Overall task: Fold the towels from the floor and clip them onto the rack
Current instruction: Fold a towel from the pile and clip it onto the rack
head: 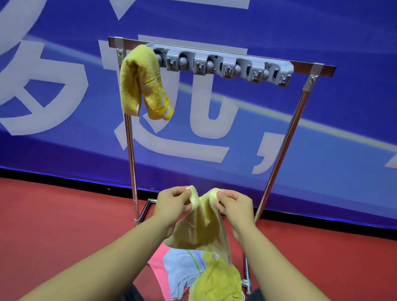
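Both hands, left hand (173, 205) and right hand (234, 209), pinch the yellow towel (198, 228) between them.

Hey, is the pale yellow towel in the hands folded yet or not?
Not folded yet. The left hand and right hand each pinch a top edge of the pale yellow towel, which hangs bunched and sagging between them.

The red floor (56, 229) carries a metal rack (286, 143), whose base bars rest on it close to the floor's far edge, where a black strip meets the blue banner. Nearer the near edge, 3 loose towels lie in a heap on the floor: a pink towel (159, 268) lowest and leftmost, a pale blue towel (182, 268) over it, and a yellow towel (215, 287) overlapping the blue one's right side.
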